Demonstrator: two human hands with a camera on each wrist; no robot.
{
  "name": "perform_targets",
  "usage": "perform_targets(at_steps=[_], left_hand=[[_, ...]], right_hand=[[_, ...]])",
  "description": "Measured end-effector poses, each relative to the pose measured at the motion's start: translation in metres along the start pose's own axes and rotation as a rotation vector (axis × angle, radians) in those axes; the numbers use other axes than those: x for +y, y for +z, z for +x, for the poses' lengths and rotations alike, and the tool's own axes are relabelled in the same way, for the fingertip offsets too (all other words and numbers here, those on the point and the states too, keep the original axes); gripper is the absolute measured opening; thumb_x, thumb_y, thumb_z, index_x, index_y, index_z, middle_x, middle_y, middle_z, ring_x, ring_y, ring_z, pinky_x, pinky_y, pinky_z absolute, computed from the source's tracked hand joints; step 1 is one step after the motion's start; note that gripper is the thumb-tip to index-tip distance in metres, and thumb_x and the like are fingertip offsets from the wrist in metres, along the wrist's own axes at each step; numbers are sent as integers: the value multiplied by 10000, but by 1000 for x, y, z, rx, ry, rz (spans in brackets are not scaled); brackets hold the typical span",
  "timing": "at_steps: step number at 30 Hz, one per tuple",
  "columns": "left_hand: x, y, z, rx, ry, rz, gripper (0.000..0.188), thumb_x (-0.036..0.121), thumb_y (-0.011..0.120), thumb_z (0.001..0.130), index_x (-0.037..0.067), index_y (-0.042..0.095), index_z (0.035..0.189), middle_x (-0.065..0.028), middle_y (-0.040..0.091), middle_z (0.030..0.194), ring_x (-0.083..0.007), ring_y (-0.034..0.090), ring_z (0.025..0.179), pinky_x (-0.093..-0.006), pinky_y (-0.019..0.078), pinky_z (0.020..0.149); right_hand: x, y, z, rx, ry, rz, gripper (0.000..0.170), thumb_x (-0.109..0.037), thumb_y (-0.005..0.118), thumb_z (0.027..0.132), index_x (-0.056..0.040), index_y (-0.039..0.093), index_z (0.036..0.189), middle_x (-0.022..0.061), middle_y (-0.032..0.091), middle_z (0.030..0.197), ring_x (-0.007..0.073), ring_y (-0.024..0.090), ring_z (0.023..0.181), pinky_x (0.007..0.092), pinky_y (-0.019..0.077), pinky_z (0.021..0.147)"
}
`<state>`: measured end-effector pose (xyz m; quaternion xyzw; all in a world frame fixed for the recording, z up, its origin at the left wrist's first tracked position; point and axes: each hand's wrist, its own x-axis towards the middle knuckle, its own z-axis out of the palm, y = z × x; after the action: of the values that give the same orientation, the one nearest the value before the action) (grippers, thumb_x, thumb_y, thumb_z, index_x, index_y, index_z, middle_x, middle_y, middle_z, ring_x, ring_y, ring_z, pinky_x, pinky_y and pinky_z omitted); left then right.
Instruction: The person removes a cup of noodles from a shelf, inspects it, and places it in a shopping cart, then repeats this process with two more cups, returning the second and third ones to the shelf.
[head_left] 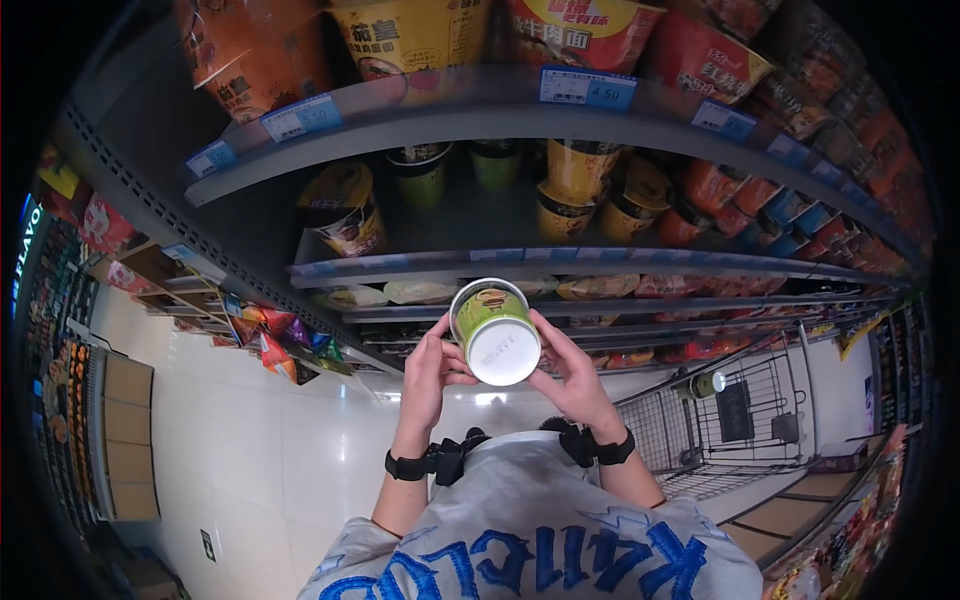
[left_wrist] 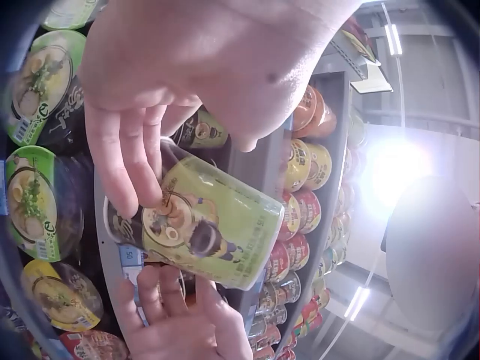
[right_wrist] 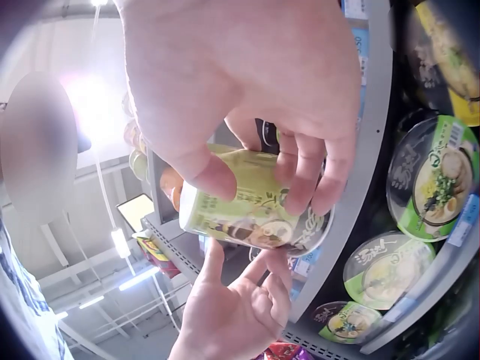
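Observation:
A green instant noodle cup [head_left: 503, 350] is held in front of the shelf, tilted so its white base faces the head camera. My left hand [head_left: 428, 378] grips its left side; in the left wrist view, the fingers of that hand [left_wrist: 202, 67] bend over the cup's dark rim end. On the other side my right hand [head_left: 572, 380] holds the cup with thumb and fingers, and the right wrist view has this hand [right_wrist: 247, 82] spread over the green wall. A picture of a noodle bowl is printed on the cup [left_wrist: 225, 217].
Shelves with price tags [head_left: 588, 90] stand ahead, carrying cups and bowls of noodles such as a yellow cup [head_left: 567, 215]. A shopping cart [head_left: 660, 425] stands at the right with a green cup [head_left: 697, 385] in it. Bagged snacks [head_left: 275, 345] hang at the left.

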<state>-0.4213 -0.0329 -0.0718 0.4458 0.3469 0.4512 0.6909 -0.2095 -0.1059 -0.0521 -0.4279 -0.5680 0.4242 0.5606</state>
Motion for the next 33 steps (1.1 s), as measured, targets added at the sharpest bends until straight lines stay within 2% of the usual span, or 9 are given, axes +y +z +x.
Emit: perform_targets(at_steps=[3,6,12,18,19,23,27,31,33], left_hand=[[-1,-4,-2,9,-63,40,615,441,353,1070,-52,401,1435,-67,640,806,-136,674,701,-237,574,651],[1,-8,-3,-4,-103,62,607,441,359,1070,-71,462,1378,-66,652,765,-134,670,658,-219,551,632],[7,-8,-4,-11,-96,54,610,444,374,1064,-45,419,1425,-68,648,813,-140,676,709,-247,584,656],[19,3,-2,-97,161,38,721,514,379,1037,46,187,1550,-114,579,1140,-135,647,982,-267,614,697],[23,1,0,-147,154,-53,736,384,549,1004,72,187,1564,-92,500,1147,-162,601,1027,-304,618,724],[40,13,11,-158,212,-8,849,75,659,902,104,148,1579,-68,448,1131,-131,546,1002,-289,606,763],[58,24,29,-182,355,96,929,31,663,868,126,86,1590,-144,382,1446,-221,505,1219,-303,562,884],[73,33,47,-145,438,116,980,11,719,819,111,114,1583,-139,365,1474,-242,478,1282,-373,499,1011],[69,24,66,-178,504,172,906,33,758,802,59,234,1541,-135,376,1457,-228,481,1280,-399,444,1073]], right_hand=[[5,-1,0,39,29,58,657,24,616,900,10,358,1503,10,533,937,82,531,863,244,475,855],[12,0,2,122,112,147,628,-4,617,918,11,371,1495,2,549,920,76,548,862,242,476,851],[2,-1,4,110,119,140,522,-95,556,983,18,409,1471,54,616,1112,117,585,1059,262,452,960],[0,-6,1,31,35,52,507,-247,436,1046,15,389,1479,142,580,1354,195,553,1215,321,403,1051],[1,-6,3,34,11,76,509,-216,467,1029,14,384,1475,150,571,1364,211,547,1237,325,398,1057],[-11,-5,18,41,30,50,607,-151,596,940,4,343,1469,187,530,1406,262,523,1296,348,375,1085],[-26,-11,46,-12,-99,-247,743,-153,690,857,-6,289,1464,215,501,1411,311,489,1333,390,355,1112],[-29,-6,76,77,-203,-364,701,-136,682,847,-9,351,1451,211,484,1387,348,498,1295,399,383,1087],[-27,-7,93,129,-285,-496,666,-120,673,842,-2,387,1433,210,503,1336,356,511,1259,399,397,1065]])
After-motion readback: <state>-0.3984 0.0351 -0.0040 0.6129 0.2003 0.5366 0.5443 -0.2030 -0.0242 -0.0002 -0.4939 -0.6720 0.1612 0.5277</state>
